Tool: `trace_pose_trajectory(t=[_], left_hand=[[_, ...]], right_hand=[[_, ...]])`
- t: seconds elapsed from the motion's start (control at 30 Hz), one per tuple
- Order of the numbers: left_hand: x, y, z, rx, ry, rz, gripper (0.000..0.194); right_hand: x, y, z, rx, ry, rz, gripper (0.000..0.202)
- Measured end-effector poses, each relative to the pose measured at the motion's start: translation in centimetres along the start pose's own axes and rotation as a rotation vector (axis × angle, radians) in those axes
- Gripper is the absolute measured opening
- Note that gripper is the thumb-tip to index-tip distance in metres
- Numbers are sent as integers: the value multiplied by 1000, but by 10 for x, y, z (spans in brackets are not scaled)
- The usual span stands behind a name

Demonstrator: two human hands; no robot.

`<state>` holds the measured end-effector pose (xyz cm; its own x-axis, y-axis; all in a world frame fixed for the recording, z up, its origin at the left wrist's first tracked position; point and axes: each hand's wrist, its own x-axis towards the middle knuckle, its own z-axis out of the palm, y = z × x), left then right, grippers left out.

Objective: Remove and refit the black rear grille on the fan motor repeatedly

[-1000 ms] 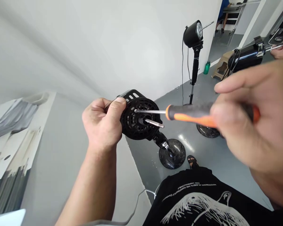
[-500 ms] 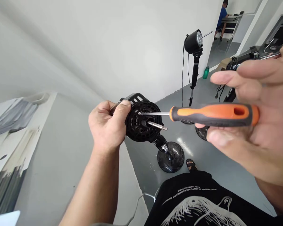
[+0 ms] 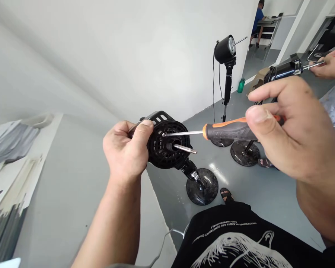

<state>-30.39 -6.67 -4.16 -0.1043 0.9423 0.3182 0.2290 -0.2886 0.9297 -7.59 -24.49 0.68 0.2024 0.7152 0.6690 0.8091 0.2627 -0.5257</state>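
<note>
My left hand (image 3: 128, 147) grips the rim of a black slotted fan motor housing (image 3: 167, 156), thumb in front and fingers behind. A threaded metal shaft (image 3: 185, 149) juts from the housing's centre. My right hand (image 3: 293, 126) is closed round the handle of an orange and dark grey screwdriver (image 3: 229, 130). The screwdriver's tip meets the housing's face just above and left of the shaft, at what looks like a screw. Below, the fan's stand runs down to a round black base (image 3: 202, 188) on the floor.
A second fan motor (image 3: 225, 50) stands upright by the wall. At right, a co-worker's hand (image 3: 328, 67) holds a red-handled screwdriver at another black motor (image 3: 286, 70). A green bottle (image 3: 241, 85) is on the floor. Papers and sheets (image 3: 13, 149) lie at left.
My right hand has turned round the screwdriver handle, from loosely spread fingers to a closed grip. The left hand and the housing have hardly moved. More of the co-worker's hands shows.
</note>
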Motion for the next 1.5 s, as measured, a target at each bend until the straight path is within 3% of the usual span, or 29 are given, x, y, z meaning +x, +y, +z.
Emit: trace_pose_trajectory(t=[0.13, 0.2, 0.3, 0.4, 0.53, 0.6, 0.67, 0.77, 0.9, 1.0, 1.07, 1.17, 1.23, 1.37, 1.5], left_hand=[[-2, 1, 0, 9, -3, 13, 35], [-2, 1, 0, 11, -7, 18, 36], [-3, 1, 0, 11, -10, 3, 35], [-3, 1, 0, 14, 2, -3, 34], [-2, 0, 0, 14, 6, 1, 33], [-2, -1, -1, 14, 2, 3, 34], [-1, -2, -1, 16, 0, 2, 35], [-1, -2, -1, 19, 2, -6, 35], [-2, -2, 0, 26, 1, -5, 35], [-3, -2, 0, 20, -10, 1, 37], [-3, -2, -1, 23, -10, 0, 37], [-4, -1, -1, 41, 0, -3, 35], [-4, 0, 0, 42, 2, -2, 35], [-3, 1, 1, 43, 13, -9, 37], [-2, 1, 1, 64, 30, -19, 36]], right_hand=[[-15, -11, 1, -7, -37, -23, 42], [-16, -15, -1, 16, -66, -42, 36], [-9, -10, -2, -12, -2, 7, 20], [-5, -1, -3, -108, 14, 20, 33], [-8, -2, -5, -67, -103, -205, 48], [-7, -5, -4, -63, -156, -301, 34], [-4, -5, -3, -117, -131, -249, 8], [-2, -2, -2, -107, -74, -72, 18], [-3, -2, -3, 50, -91, -56, 48], [0, 3, -1, -37, -13, -96, 31], [0, 8, 1, -70, -8, -37, 22], [-7, 7, -1, 2, -52, 85, 46], [-12, 1, -4, 42, -61, 62, 61], [-12, -5, -4, -23, -33, -70, 27], [-15, 1, 5, 110, -44, 68, 37]])
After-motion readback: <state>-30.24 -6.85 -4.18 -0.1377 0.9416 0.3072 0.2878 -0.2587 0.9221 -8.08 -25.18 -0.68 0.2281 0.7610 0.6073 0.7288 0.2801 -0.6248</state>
